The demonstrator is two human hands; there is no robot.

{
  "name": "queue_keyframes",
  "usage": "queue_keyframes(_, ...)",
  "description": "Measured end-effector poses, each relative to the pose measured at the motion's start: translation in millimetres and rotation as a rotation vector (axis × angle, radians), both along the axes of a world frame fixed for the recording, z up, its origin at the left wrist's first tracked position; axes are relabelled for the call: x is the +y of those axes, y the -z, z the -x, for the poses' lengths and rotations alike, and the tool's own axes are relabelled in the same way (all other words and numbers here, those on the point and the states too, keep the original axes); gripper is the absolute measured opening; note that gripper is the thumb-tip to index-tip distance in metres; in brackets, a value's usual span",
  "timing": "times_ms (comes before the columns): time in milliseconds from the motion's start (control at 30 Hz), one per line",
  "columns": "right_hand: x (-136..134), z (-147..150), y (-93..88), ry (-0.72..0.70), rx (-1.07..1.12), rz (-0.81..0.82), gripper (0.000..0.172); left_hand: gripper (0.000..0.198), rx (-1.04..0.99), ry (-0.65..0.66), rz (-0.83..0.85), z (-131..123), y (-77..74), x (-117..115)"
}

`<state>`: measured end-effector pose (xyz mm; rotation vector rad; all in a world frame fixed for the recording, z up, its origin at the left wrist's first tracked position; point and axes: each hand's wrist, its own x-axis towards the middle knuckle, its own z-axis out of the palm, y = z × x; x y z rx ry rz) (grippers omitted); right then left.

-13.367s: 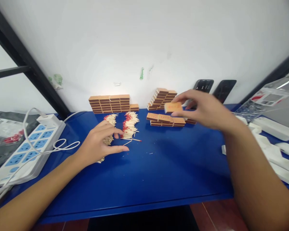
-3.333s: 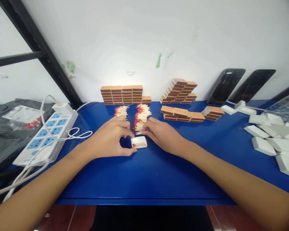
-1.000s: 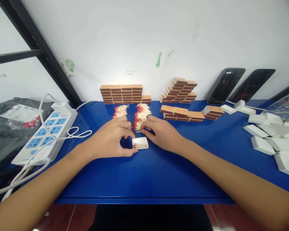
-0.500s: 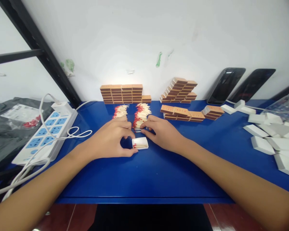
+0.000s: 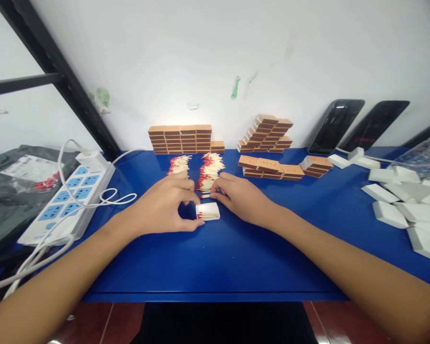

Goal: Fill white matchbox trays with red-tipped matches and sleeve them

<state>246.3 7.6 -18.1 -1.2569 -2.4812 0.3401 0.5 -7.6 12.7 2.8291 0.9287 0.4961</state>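
A small white matchbox tray (image 5: 210, 209) lies on the blue table, with a few red-tipped matches (image 5: 208, 216) along its near side. My left hand (image 5: 166, 203) grips the tray's left end between thumb and fingers. Just beyond the tray, my right hand (image 5: 241, 198) pinches a match (image 5: 205, 196) by its plain end, its red head pointing left. A long pile of matches (image 5: 209, 174) stretches away behind that match. Farther left, a second match pile (image 5: 179, 165) is partly hidden by my left hand.
Stacked matchboxes (image 5: 181, 139) stand against the wall, with more matchbox stacks (image 5: 267, 134) and a low matchbox row (image 5: 270, 167) to the right. White trays (image 5: 390, 215) are heaped at far right, near two phones (image 5: 338, 126). A power strip (image 5: 71, 198) with cables lies left.
My right hand has drawn one match slightly nearer, away from the pile's front. My left hand stays on the tray.
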Motion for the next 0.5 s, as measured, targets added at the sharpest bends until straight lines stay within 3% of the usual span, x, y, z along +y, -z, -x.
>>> queue_keyframes(500, -5, -14, -7.4, -0.038, 0.105, -0.137, 0.006, 0.027, -0.002, -0.059, -0.102, 1, 2.4, 5)
